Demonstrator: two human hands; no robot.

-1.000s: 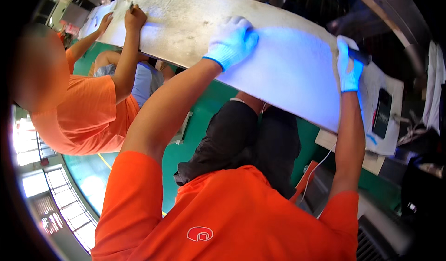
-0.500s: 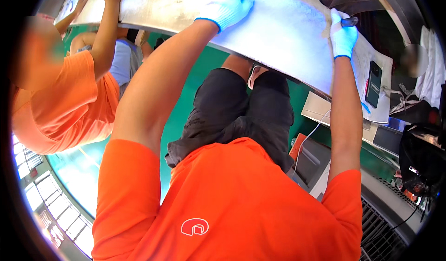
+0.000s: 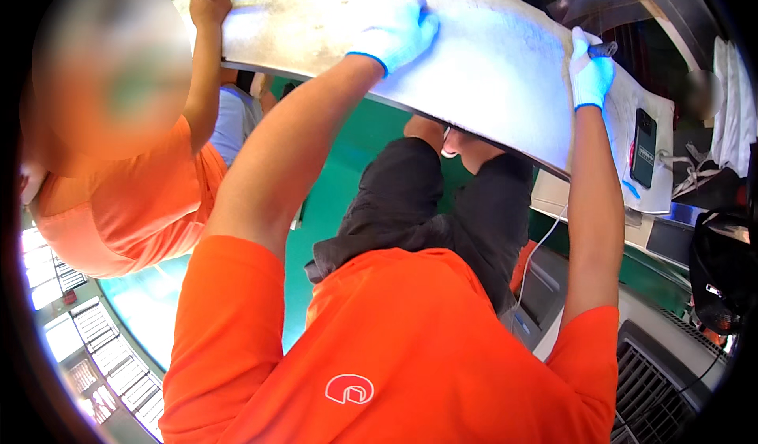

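The large pale grey table top (image 3: 489, 57) looks like a hard sheet, maybe metal or laminate, with a smooth and half-glossy face that gives back the light in bright patches; near its far end it shows dull stains and fine scratches. The left hand (image 3: 397, 27) and the right hand (image 3: 590, 71) wear white knitted cloth gloves with blue cuffs, matt and a little rough. The black flat phone (image 3: 643, 148) has a glossy glass screen. The orange short-sleeved shirt (image 3: 410, 349) is soft matt cloth, and the black trousers (image 3: 410, 199) are matt, wrinkled fabric. The green floor (image 3: 347, 159) looks smooth and painted.
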